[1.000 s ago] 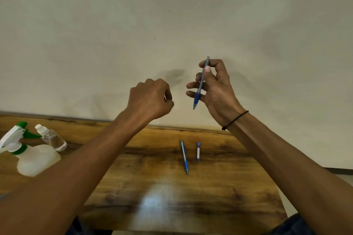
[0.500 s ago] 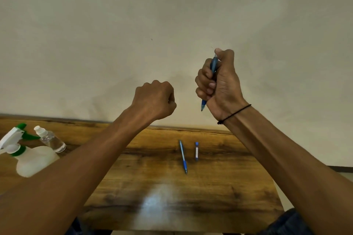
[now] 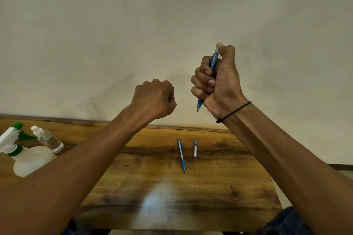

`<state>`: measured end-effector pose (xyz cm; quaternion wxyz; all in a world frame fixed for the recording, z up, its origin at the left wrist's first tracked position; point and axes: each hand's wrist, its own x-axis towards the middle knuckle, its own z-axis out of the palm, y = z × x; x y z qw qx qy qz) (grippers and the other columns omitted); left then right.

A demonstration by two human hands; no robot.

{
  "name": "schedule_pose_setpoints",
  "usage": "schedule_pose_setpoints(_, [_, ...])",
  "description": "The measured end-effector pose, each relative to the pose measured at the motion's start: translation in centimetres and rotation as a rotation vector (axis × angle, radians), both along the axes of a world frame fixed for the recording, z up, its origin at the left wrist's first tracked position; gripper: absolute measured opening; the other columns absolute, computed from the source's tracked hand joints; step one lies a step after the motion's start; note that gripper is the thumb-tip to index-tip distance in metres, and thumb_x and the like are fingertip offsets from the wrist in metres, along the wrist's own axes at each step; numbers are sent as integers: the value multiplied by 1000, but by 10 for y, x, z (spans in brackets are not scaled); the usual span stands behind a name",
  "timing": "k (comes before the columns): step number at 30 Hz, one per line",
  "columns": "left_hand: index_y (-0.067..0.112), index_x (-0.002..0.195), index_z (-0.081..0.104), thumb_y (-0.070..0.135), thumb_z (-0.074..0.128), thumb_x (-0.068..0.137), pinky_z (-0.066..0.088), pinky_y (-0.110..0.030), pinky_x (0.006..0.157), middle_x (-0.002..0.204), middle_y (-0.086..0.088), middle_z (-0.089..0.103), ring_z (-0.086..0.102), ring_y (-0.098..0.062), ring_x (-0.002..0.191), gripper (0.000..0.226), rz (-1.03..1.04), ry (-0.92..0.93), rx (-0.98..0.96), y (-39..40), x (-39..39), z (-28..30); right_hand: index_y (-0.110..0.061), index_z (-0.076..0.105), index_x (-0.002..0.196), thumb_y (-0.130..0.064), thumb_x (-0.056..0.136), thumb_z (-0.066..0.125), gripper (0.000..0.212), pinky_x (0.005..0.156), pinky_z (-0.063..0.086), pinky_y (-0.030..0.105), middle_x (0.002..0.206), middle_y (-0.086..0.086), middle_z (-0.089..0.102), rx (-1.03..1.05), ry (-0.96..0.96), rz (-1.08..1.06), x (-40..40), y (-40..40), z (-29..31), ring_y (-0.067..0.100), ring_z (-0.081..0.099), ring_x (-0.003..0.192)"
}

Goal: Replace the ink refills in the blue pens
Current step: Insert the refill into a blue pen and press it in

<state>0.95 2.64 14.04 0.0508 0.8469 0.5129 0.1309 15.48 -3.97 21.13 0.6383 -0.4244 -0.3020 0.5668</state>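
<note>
Fingers of right hand curl round slim blue plastic pen, thumb pressed on its top end, tip pointing down, held upright above wooden table. Left hand is clenched in a fist w/ nothing seen in it. Second blue pen and short blue-capped refill tube lie side by side on table, apart. White spray bottle w/ green trigger and small clear bottle stand at table's left end.
</note>
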Motion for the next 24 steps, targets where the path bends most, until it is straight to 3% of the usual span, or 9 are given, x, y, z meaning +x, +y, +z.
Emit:
schedule_pose_setpoints(8, [25, 101, 75, 31, 64, 92, 57, -39, 78, 96, 0, 74, 68, -26, 86, 15, -7, 13, -11, 0, 0, 0, -17, 31, 53, -52, 104, 28, 62, 43, 14, 19, 42, -6, 20, -13, 35, 17, 0, -2, 1, 10, 13, 40])
schedule_pose_setpoints(13, [26, 100, 74, 31, 63, 92, 51, -35, 74, 96, 0, 74, 67, -27, 87, 15, -11, 14, -4, 0, -1, -2, -17, 32, 53, -63, 103, 32, 68, 45, 10, 22, 40, -6, 22, -35, 71, 44, 2, -3, 1, 9, 14, 39])
schedule_pose_setpoints(17, [27, 101, 74, 32, 62, 92, 44, -33, 71, 96, 1, 74, 67, -27, 87, 16, -2, 19, -5, -1, 0, -2, -17, 32, 51, -56, 104, 31, 65, 43, 13, 20, 40, -6, 21, -27, 76, 49, 4, -3, 1, 10, 13, 39])
schedule_pose_setpoints(24, [25, 102, 74, 32, 63, 93, 52, -34, 74, 96, 0, 75, 68, -25, 85, 17, -10, 22, -7, -1, 2, -3, -17, 33, 50, -54, 104, 31, 65, 42, 13, 20, 40, -6, 21, -18, 71, 55, 4, -3, 1, 10, 14, 39])
